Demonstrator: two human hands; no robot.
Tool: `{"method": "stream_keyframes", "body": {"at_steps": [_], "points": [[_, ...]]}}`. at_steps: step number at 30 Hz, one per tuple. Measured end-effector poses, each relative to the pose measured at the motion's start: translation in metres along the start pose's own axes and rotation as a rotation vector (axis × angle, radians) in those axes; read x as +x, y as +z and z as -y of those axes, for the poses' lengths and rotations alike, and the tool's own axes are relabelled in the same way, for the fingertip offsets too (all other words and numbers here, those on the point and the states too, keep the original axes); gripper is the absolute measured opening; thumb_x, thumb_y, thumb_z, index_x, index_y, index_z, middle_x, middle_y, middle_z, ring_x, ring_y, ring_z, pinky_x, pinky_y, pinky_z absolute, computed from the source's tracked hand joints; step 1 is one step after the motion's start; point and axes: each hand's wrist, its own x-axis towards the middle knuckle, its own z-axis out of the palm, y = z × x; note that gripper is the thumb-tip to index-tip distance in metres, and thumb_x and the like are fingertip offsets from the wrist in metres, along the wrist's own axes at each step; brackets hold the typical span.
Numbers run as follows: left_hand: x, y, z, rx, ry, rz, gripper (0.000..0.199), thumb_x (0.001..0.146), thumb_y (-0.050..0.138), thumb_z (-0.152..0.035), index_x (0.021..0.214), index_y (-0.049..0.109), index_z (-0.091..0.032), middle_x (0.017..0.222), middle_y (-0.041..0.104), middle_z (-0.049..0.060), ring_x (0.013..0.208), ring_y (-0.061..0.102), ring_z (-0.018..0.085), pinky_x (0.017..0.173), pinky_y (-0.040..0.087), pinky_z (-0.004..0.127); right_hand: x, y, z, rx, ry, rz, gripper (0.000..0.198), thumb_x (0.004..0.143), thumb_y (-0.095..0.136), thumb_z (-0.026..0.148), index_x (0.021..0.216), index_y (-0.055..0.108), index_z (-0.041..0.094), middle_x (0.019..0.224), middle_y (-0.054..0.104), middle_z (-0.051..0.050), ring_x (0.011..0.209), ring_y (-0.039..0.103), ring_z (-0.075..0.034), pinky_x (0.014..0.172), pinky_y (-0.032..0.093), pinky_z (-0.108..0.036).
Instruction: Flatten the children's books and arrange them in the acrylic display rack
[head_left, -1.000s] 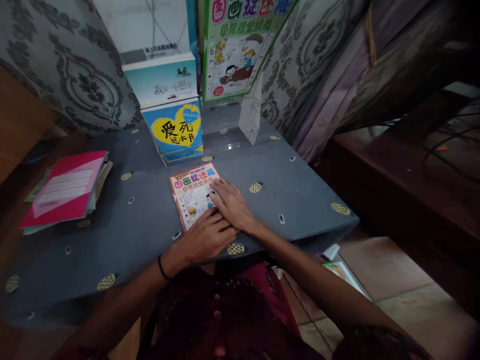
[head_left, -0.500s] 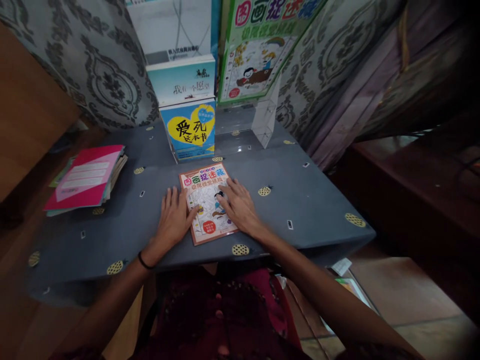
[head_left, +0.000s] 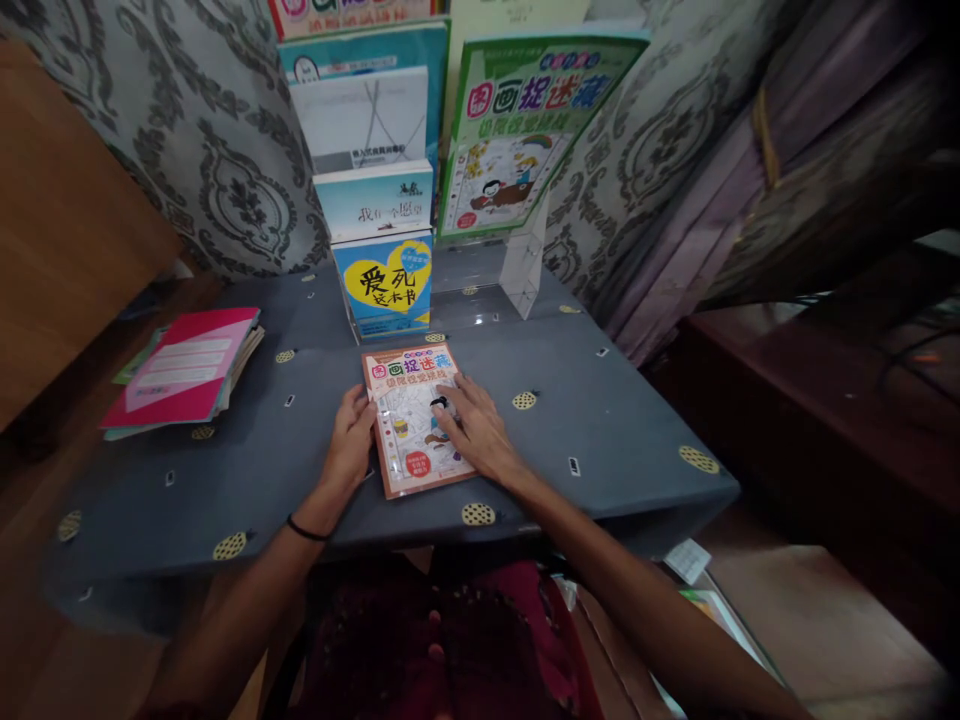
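Observation:
A picture book [head_left: 409, 455] with an orange-brown border lies on the cloth-covered table in front of me. At its left edge, my left hand [head_left: 351, 440] is closed, with its fingers bent against the side; part of the grip is hidden. My right hand [head_left: 480, 430] rests on the right part of the cover, palm down and fingers spread.
Behind the book, a clear stand [head_left: 523, 265] bears a green-bordered book [head_left: 517, 150], a blue book with a yellow heart [head_left: 386, 285] and others. A pile topped by a pink book [head_left: 184, 365] lies left on the grey tablecloth [head_left: 600, 420].
My left hand has turned on its side and its thumb has left the cover for the book's left edge. The right hand stays on the cover. My view has tilted up slightly.

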Motion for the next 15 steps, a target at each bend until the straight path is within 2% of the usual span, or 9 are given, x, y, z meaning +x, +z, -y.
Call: {"method": "stream_keyframes", "body": {"at_steps": [2,5,10,15], "points": [[0.001,0.009,0.0,-0.156,-0.102,-0.002,0.031,0.084,0.065,-0.024,0.114,0.058,-0.016,0.109,0.075,0.012,0.106,0.072,0.027,0.097,0.056,0.045,0.0,0.0,0.002,-0.008,-0.008,0.006,0.051,0.102,0.039,0.048,0.136,0.06,0.016,0.152,0.05,-0.019,0.145,0.04,-0.036,0.117,0.034,-0.058],[0.002,0.018,-0.004,-0.276,-0.146,-0.023,0.017,0.083,0.064,-0.016,0.099,0.061,-0.015,0.091,0.077,0.008,0.096,0.075,0.026,0.095,0.058,0.045,0.0,-0.001,0.004,-0.013,-0.006,0.004,0.051,0.101,0.039,0.048,0.137,0.059,0.017,0.153,0.049,-0.018,0.145,0.04,-0.036,0.116,0.035,-0.059],[0.005,0.019,-0.008,-0.3,-0.202,-0.02,0.015,0.082,0.06,-0.01,0.096,0.063,-0.014,0.083,0.077,0.007,0.091,0.076,0.026,0.094,0.059,0.045,0.0,-0.001,0.005,-0.027,0.003,0.011,0.051,0.101,0.041,0.047,0.141,0.055,0.018,0.154,0.047,-0.018,0.144,0.042,-0.036,0.116,0.036,-0.058],[0.008,0.012,-0.005,-0.265,-0.177,0.064,0.022,0.076,0.069,-0.015,0.097,0.064,-0.015,0.087,0.078,0.007,0.086,0.076,0.025,0.09,0.059,0.044,-0.001,0.003,-0.005,0.011,-0.017,0.009,0.05,0.1,0.044,0.046,0.138,0.058,0.017,0.153,0.048,-0.019,0.146,0.039,-0.035,0.116,0.036,-0.058]]}}
